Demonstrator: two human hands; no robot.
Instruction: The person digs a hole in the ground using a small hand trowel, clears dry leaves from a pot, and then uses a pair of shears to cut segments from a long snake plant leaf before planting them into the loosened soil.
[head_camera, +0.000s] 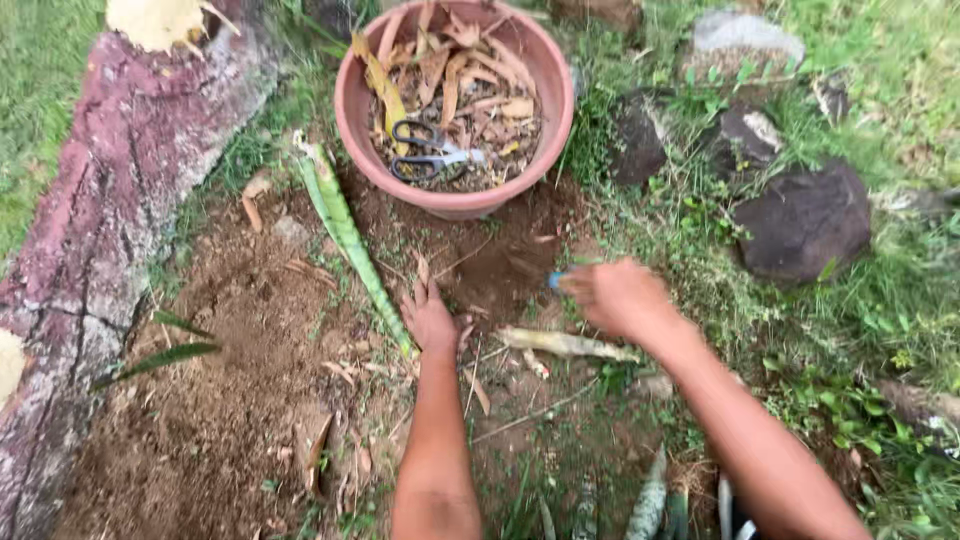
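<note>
My left hand (428, 318) lies flat on the bare soil, fingers apart, right beside the lower end of a long green mottled leaf (347, 235). My right hand (618, 296) is closed around a small tool with a blue end (556, 281), held just above the dug earth in front of a reddish plastic pot (356, 120). The pot holds dry brown leaves and black-handled scissors (428, 152). A pale uprooted root piece (565, 345) lies on the ground between my forearms.
A painted concrete kerb (95, 235) runs down the left. Dark rocks (805, 220) sit in the grass at right. More mottled leaves (650, 500) stand at the bottom edge, and a thin green blade (165, 357) grows near the kerb.
</note>
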